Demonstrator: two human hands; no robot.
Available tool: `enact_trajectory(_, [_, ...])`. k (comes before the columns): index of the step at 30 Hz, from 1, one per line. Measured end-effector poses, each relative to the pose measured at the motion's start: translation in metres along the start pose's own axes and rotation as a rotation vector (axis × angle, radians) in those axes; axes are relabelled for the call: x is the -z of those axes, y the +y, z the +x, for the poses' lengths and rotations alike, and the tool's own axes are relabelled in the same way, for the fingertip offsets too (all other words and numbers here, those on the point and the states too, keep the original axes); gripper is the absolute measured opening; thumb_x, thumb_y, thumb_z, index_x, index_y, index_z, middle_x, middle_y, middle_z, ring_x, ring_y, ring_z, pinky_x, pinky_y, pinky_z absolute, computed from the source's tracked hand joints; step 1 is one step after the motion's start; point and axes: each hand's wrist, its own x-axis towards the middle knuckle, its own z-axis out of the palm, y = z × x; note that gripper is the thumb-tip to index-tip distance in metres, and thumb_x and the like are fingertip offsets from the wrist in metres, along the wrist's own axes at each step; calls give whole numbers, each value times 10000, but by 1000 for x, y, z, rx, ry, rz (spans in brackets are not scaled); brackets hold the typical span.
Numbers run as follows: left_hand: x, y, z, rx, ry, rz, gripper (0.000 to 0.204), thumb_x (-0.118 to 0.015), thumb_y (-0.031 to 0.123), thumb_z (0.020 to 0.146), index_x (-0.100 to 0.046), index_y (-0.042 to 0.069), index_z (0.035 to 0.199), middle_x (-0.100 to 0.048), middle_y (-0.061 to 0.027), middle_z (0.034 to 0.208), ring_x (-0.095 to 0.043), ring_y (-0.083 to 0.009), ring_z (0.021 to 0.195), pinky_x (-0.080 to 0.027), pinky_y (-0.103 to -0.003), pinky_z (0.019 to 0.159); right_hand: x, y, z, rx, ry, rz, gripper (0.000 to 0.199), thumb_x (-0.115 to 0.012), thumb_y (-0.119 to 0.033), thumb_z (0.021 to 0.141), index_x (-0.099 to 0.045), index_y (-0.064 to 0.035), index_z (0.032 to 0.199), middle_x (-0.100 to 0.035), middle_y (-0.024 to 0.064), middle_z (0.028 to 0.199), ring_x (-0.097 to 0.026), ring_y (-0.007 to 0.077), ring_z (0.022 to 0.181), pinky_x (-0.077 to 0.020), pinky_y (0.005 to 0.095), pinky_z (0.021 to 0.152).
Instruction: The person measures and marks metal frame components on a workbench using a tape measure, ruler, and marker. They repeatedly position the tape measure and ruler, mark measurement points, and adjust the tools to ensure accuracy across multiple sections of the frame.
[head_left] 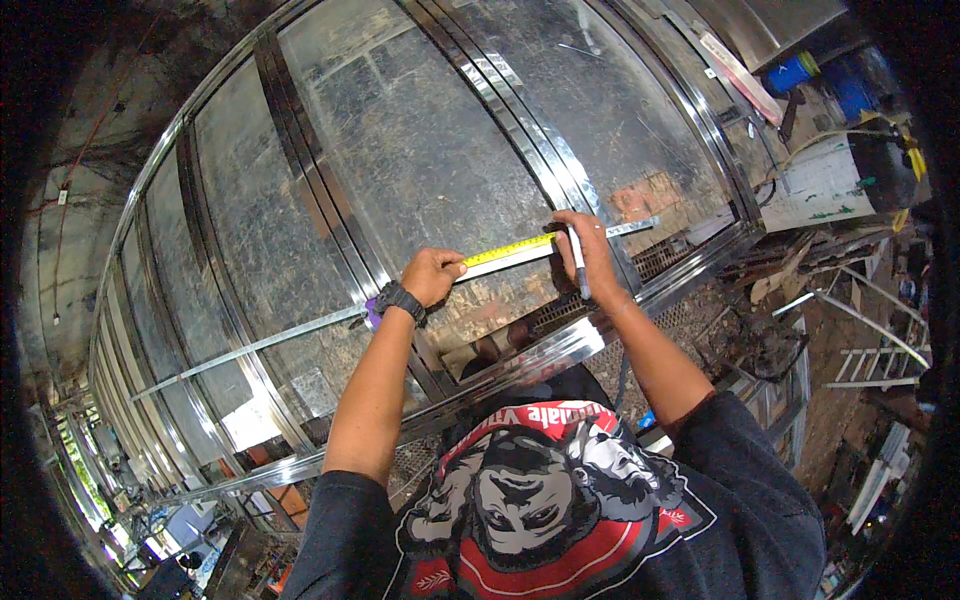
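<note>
A yellow tape measure blade [508, 248] is stretched between my two hands, along a long flat metal strip [285, 335] that crosses the frame's bars. My left hand [432, 277] is closed, thumb and fingertips pinching the blade's left end. At the blade's other end, my right hand [596, 250] is closed around a white marker pen [575, 255] with a dark lower end. The tape's case does not show clearly; my right fingers hide that end. Beside my left wrist a small purple item [374, 313] sits against the strip; its kind is unclear.
A large shiny metal frame with several paired bars [310, 190] lies over a scuffed dark tabletop [410, 130]. Its near rail [560, 345] runs just in front of my body. Blue cans [793, 73] stand at the far right. A ladder-like metal rack [880, 367] lies beyond the right edge.
</note>
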Motion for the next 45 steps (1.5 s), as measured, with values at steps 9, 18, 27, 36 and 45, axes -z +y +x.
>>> enact_trajectory(9, [0, -2, 2, 35, -15, -10, 313, -801, 270, 958, -832, 72, 1198, -830, -146, 984, -768, -229, 851, -578, -390, 810, 13, -55, -43, -5, -2, 236, 259, -666, -81, 1009, -729, 14, 1241, -721, 221, 1090, -666, 386, 979, -519, 462, 886])
enact_trajectory(18, [1, 1, 0, -50, 20, 52, 302, -781, 241, 971, -827, 25, 1177, -775, -73, 834, -662, -146, 712, -545, -365, 686, -18, -54, -53, 6, -41, 87, 332, -745, -105, 933, -719, -34, 1256, -752, 176, 1109, -662, 396, 1048, -495, 488, 976])
enact_trajectory(27, [-1, -2, 1, -122, 46, 88, 325, -777, 258, 957, -822, 23, 1179, -811, -156, 924, -739, -245, 801, -574, -403, 781, -22, -72, -39, 111, -64, 53, 336, -757, -69, 891, -732, -44, 1225, -756, 155, 1112, -659, 378, 1129, -483, 489, 1047])
enact_trajectory(36, [0, -1, 2, -61, 2, 58, 310, -778, 260, 962, -830, 39, 1172, -809, -144, 910, -730, -216, 799, -571, -384, 759, -30, -72, -41, 73, -94, 102, 314, -745, -54, 914, -728, -24, 1225, -749, 181, 1146, -678, 384, 1133, -504, 480, 1036])
enact_trajectory(45, [-4, -11, 7, -146, 56, 99, 300, -787, 256, 955, -832, 56, 1173, -817, -174, 982, -754, -254, 845, -581, -404, 810, -41, -85, -42, 45, -158, 132, 297, -730, -53, 927, -724, -7, 1221, -752, 187, 1134, -692, 392, 1095, -518, 462, 1008])
